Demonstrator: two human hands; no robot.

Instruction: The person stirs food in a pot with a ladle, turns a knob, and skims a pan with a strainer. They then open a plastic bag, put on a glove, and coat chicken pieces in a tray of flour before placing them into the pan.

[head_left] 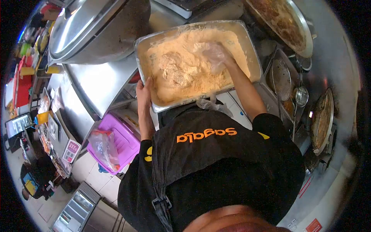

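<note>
A rectangular metal tray [142, 58] full of orange-tinted flour [181, 91] is in front of my body. My left hand [144, 92] grips its near left corner, thumb up at the rim. Lumpy flour-coated pieces [174, 71], perhaps meat, lie in the left half of the flour. Over on the right side of the tray, my right hand [216, 56] reaches down into the flour. It seems to wear a clear plastic glove dusted with flour, and its fingers are blurred and partly buried. A crumpled clear plastic bag [212, 104] hangs at the tray's near edge.
A big lidded pot [104, 36] stands at the upper left by a steel counter [96, 85]. Below is a purple bin [125, 143] with a plastic bag. Pans of oil [284, 23], a strainer [301, 96] and a fryer basket [281, 75] are at right. A scale [69, 150] sits left.
</note>
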